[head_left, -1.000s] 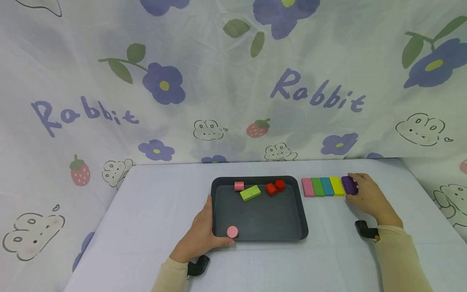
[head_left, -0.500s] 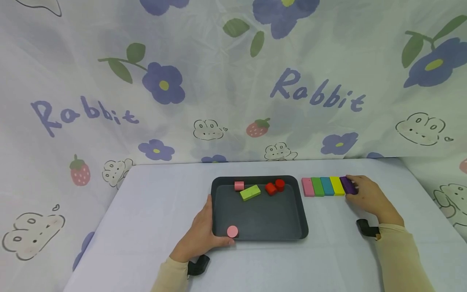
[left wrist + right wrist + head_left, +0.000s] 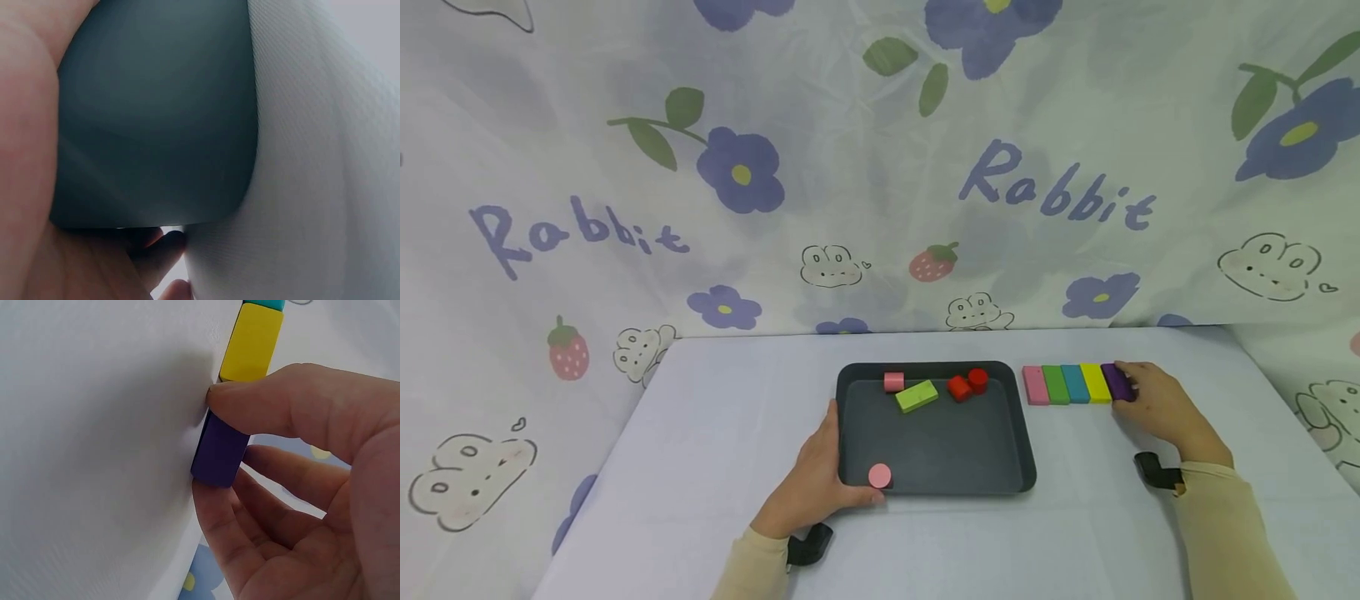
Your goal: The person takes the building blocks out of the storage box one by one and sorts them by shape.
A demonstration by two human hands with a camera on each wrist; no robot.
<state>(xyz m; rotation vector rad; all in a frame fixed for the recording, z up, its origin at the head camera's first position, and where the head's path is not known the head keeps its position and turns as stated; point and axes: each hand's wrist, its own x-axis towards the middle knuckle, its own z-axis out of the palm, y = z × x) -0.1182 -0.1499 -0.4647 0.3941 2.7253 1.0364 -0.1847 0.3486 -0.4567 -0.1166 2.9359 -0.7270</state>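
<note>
My right hand [image 3: 1160, 407] pinches a purple block [image 3: 220, 450] at the right end of a row of flat coloured blocks. In the right wrist view the thumb lies over the block's end beside the yellow block [image 3: 253, 342], and a fingertip is at its opposite end. Left of the yellow one lie blue [image 3: 1073, 384], green [image 3: 1055, 385] and pink [image 3: 1035, 386] blocks, side by side. My left hand [image 3: 808, 479] grips the near-left corner of a dark grey tray [image 3: 932, 442], fingers along its left side and thumb at the front edge. The left wrist view shows the tray wall [image 3: 156, 125] close up.
Inside the tray are two pink pieces, one a round piece [image 3: 880, 476] near the left thumb, the other a small pink piece [image 3: 893, 382] at the back. A lime green block [image 3: 917, 397] and two red pieces [image 3: 959, 388] lie there too. A patterned cloth hangs behind the white table.
The purple block, slightly apart from the yellow one a second ago, has moved left against it with my right hand. My left hand and the tray stay in place.
</note>
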